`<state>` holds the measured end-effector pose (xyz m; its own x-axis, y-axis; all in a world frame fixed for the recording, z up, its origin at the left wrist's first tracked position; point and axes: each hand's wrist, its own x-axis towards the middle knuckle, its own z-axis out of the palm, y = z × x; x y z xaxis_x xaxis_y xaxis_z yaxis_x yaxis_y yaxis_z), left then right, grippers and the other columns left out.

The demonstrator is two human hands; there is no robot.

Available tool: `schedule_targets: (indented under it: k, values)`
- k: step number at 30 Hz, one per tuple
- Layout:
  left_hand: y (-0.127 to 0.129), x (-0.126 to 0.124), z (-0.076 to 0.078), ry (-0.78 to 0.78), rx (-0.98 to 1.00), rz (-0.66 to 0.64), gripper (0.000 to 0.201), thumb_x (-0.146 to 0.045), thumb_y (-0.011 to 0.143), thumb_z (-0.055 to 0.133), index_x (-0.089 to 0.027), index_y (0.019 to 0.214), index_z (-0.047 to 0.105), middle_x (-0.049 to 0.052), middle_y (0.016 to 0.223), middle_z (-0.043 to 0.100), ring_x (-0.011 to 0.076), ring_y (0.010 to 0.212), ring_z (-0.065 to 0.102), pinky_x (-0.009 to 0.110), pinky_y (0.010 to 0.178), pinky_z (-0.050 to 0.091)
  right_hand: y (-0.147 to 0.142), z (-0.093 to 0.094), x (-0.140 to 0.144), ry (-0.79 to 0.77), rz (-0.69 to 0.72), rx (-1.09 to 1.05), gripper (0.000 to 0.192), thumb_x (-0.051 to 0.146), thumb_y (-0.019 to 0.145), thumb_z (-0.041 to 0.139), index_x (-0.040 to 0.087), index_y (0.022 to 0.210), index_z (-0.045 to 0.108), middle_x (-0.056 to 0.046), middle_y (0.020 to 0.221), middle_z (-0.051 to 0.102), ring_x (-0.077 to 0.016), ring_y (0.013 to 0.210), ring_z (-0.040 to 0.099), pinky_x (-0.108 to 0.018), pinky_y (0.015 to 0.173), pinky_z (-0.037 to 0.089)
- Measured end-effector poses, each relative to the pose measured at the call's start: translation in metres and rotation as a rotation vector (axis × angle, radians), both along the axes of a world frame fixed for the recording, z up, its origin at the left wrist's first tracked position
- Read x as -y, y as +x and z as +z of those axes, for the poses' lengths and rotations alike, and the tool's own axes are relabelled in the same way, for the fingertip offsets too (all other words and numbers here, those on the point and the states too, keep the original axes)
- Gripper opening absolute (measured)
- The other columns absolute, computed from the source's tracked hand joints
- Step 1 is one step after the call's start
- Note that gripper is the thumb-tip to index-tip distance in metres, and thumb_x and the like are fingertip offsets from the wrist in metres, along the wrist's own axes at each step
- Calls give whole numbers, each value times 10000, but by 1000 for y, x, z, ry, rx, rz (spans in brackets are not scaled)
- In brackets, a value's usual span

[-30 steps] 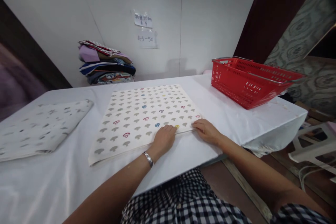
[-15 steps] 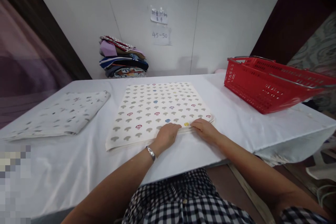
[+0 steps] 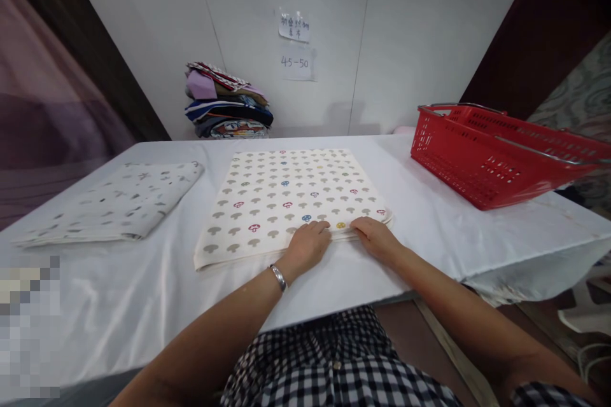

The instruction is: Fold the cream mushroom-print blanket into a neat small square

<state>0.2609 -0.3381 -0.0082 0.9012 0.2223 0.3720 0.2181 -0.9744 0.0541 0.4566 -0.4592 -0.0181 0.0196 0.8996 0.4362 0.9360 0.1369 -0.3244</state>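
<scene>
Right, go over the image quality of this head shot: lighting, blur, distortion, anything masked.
Head view: light is soft and even, with no glare on the white cloth-covered table. Wide-angle distortion bows the walls and stretches the red plastic basket. The cream mushroom-print folded cloth under the left hand and right hand is sharp. A pixelated patch masks the lower left corner.

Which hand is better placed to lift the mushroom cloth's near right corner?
Right, probably. The right hand rests on the cloth edge close to that corner, while the left hand lies further toward the middle of the near edge.
</scene>
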Motion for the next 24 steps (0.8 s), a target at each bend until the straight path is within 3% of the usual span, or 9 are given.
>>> schedule_targets:
  k: [5, 10, 20, 24]
  values:
    - [5, -1, -2, -23, 35, 3, 220, -178, 902, 391, -157, 866, 607, 51, 1036, 618, 177, 896, 551, 318, 749, 454, -3, 3, 2, -26, 24, 16, 202, 120, 874, 400, 189, 930, 582, -62, 932, 643, -179, 879, 569, -327, 768, 458]
    - [5, 0, -1, -27, 4, -14, 152, -237, 878, 470, -163, 859, 602, 52, 1072, 603, 195, 929, 542, 336, 757, 453, -5, 7, 3, -41, 31, 28, 194, 109, 866, 410, 187, 921, 578, -62, 929, 639, -174, 880, 561, -318, 774, 449]
    - [7, -1, -9, 41, 140, -11, 191, -148, 897, 394, -152, 841, 577, 65, 1076, 573, 192, 961, 496, 338, 803, 419, -5, 5, -1, 43, 119, 84, 231, 144, 890, 403, 194, 1016, 590, -75, 976, 629, -182, 905, 560, -343, 774, 472]
    - [8, 0, -8, 51, 126, -19, 220, -139, 904, 360, -155, 849, 572, 68, 989, 575, 185, 907, 496, 335, 776, 409, -7, 7, -2, 52, 142, 139, 239, 150, 881, 427, 194, 1042, 597, -91, 1009, 625, -198, 938, 552, -365, 784, 464]
